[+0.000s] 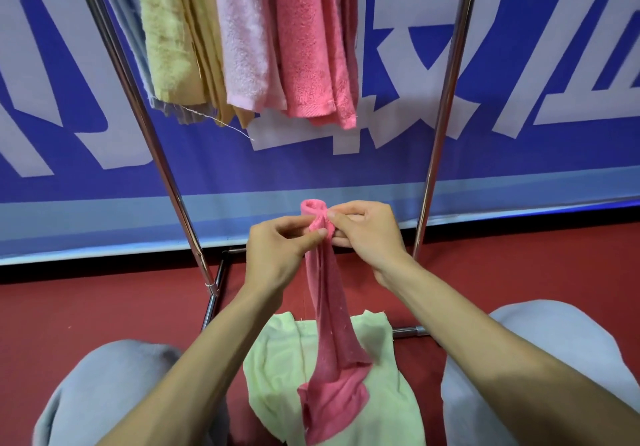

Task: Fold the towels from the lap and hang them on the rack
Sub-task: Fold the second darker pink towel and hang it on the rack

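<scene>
A pink towel (329, 334) hangs in a bunched strip from both my hands down to my lap. My left hand (277, 251) pinches its top edge from the left, and my right hand (367, 230) pinches the same edge from the right, the two almost touching. Under the pink towel's lower end a pale green towel (277, 369) lies across my lap between my knees. The metal rack (166, 165) stands in front of me, with several folded towels hanging from it: yellow-green (166, 40), tan (204, 47), light pink (242, 36) and deeper pink (311, 47).
The rack's right post (446, 99) and base bars (221, 275) frame the space ahead. A blue banner with large white characters (519, 64) covers the wall behind. The floor (104, 307) is red. My knees in grey trousers (540, 376) sit at both sides.
</scene>
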